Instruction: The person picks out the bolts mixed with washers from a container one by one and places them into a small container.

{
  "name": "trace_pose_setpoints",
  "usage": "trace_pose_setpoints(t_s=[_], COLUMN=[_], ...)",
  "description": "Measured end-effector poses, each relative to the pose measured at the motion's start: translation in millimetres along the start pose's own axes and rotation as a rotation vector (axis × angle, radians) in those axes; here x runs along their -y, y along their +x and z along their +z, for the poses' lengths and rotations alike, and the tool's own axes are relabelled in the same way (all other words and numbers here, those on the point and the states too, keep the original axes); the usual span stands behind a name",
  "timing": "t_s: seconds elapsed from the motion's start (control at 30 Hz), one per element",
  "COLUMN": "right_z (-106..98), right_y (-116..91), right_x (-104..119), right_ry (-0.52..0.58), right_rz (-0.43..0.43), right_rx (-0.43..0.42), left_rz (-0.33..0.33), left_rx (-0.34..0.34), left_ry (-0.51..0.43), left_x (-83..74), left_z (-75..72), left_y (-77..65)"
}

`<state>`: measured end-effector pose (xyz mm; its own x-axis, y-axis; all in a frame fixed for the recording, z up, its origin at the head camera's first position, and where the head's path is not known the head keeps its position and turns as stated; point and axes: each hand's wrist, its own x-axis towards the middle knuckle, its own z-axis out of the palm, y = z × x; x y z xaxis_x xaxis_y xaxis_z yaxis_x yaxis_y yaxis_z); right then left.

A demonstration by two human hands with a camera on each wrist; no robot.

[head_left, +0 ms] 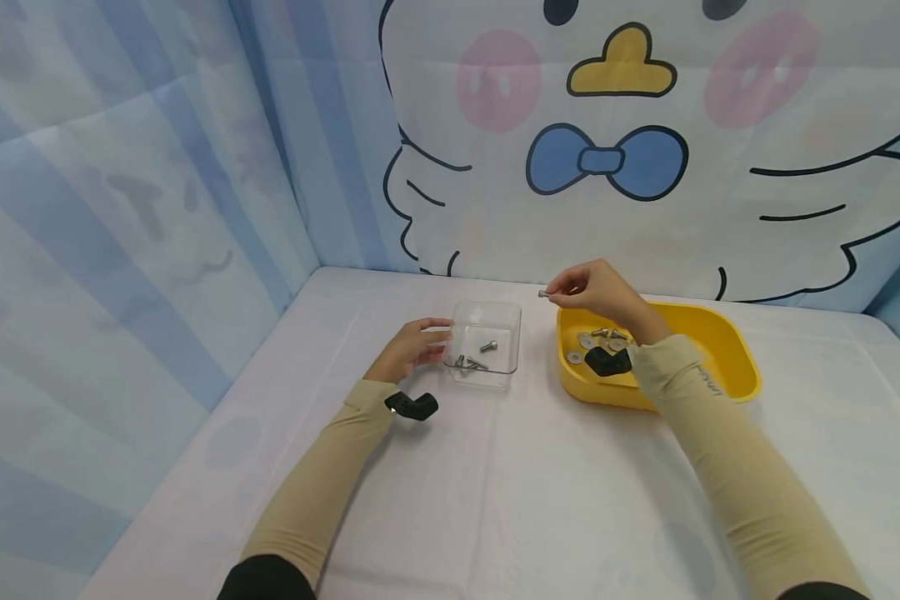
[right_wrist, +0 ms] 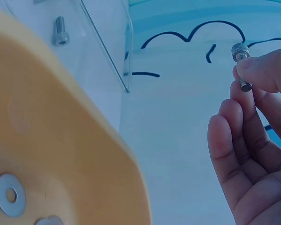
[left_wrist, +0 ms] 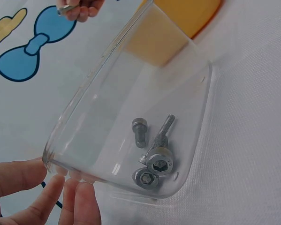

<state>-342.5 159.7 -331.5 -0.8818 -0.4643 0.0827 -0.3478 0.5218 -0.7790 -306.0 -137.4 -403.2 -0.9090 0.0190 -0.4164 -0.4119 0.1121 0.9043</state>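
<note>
My right hand (head_left: 581, 287) pinches a small socket-head screw (right_wrist: 241, 65) between thumb and fingertips. It is raised beside the far left rim of a yellow tray (head_left: 742, 367). Inside the tray lie several metal washers (right_wrist: 10, 194) and screws (head_left: 618, 335). To the left stands a clear plastic box (head_left: 512, 337), with several socket-head bolts (left_wrist: 160, 161) gathered toward its near end and a short bolt (left_wrist: 140, 131) a little apart. The left hand (head_left: 412, 346) has its extended fingers against the box's left wall, fingertips right at the rim.
A white cloth covers the table (head_left: 435, 500). Behind it hangs a curtain (head_left: 495, 217) printed with a cartoon figure, and a striped blue and white curtain (head_left: 120, 250) closes the left side. A black camera mount (head_left: 412, 407) sits on the left wrist.
</note>
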Motion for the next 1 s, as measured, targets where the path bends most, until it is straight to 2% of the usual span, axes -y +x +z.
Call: trace_pose_setpoints(t_s=[0.47,1.0], right_z=[21,41], right_y=[7,12], right_x=[8,7], right_ry=[0.024,0.028], right_rz=[0.039,0.009], right_rx=[0.043,0.071], left_rz=[0.002,0.005], left_rx=[0.002,0.008], left_ry=[0.0,0.002], left_x=[-0.7,-0.4], left_z=[0.0,-0.3], left_y=[-2.2,-2.1])
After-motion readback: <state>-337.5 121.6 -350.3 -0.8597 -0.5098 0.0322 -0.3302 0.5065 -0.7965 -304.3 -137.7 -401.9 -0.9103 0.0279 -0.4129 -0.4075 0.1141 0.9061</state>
